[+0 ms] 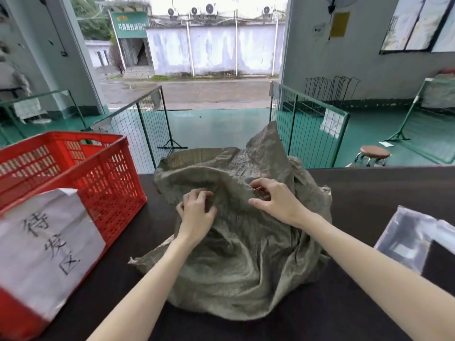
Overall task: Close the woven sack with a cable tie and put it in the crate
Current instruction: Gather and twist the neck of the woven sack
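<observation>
Both the left hand (197, 212) and right hand (273, 200) pinch folds of the woven sack (241, 262) mid-counter (357, 303), beside the red crate (98, 168).

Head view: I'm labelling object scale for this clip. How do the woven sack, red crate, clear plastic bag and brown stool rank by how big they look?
1. woven sack and red crate: too close to rank, and the frame crops the crate.
2. clear plastic bag, also cropped.
3. brown stool, smallest, though farthest from the camera.

dark table (357, 193) | on it: woven sack (246, 262), red crate (98, 173), clear plastic bag (408, 237)
</observation>
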A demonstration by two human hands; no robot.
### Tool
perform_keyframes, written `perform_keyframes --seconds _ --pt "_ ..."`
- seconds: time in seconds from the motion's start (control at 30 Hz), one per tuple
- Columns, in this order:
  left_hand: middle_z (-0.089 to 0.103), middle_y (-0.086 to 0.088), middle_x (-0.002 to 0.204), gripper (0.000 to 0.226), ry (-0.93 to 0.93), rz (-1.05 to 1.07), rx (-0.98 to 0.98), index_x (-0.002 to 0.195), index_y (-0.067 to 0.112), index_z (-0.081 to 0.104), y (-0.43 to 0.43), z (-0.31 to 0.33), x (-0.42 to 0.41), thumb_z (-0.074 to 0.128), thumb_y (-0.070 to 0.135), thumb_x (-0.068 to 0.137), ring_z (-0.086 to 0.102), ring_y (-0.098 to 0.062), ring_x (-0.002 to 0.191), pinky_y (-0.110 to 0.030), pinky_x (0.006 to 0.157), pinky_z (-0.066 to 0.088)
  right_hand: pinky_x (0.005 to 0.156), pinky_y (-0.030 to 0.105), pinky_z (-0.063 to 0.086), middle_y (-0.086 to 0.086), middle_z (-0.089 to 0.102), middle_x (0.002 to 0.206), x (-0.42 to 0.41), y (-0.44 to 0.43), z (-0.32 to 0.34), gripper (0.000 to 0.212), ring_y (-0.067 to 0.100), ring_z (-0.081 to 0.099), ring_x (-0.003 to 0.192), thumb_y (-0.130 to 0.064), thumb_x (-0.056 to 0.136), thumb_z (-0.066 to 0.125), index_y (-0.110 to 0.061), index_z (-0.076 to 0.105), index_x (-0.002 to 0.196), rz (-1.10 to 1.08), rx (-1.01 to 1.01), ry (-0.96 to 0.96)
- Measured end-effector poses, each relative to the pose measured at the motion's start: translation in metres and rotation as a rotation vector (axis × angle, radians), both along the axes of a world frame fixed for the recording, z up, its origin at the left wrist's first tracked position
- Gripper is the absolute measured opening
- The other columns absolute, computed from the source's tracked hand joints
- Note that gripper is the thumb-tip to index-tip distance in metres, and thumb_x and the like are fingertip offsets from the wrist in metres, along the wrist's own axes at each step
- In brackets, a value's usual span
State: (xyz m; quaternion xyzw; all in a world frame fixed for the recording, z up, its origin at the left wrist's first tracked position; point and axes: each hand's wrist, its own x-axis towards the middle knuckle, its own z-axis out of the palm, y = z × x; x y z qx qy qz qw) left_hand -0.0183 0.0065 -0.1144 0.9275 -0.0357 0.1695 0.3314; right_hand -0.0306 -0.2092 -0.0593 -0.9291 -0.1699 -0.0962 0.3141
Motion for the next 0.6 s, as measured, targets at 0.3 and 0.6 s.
perform_keyframes --seconds 0.3,0.6 --pt "0.026 -0.015 0.136 0.059 0.132 0.329 -0.701 0.132 0.009 0.037 -0.009 -0.016 -0.021 0.063 0.002 0.08 0.04 -0.029 0.118 -0.03 0.103 0.032 0.085 0.036 0.04 0.007 0.065 0.101 -0.013 0.015 -0.041 0.048 0.026 0.058 0.097 -0.016 0.084 0.061 -0.013 0.043 0.127 -0.054 -0.178 -0.109" --pt "0.048 -0.002 0.132 0.085 0.18 0.122 -1.136 0.144 0.036 0.026 -0.014 -0.009 -0.053 0.046 -0.018 0.08 0.055 -0.02 0.116 -0.036 0.093 0.051 0.068 0.036 0.046 -0.014 0.06 0.083 -0.042 0.012 -0.037 0.038 0.023 0.054 0.073 -0.01 0.079 0.054 -0.016 0.053 0.116 0.032 -0.02 -0.064"
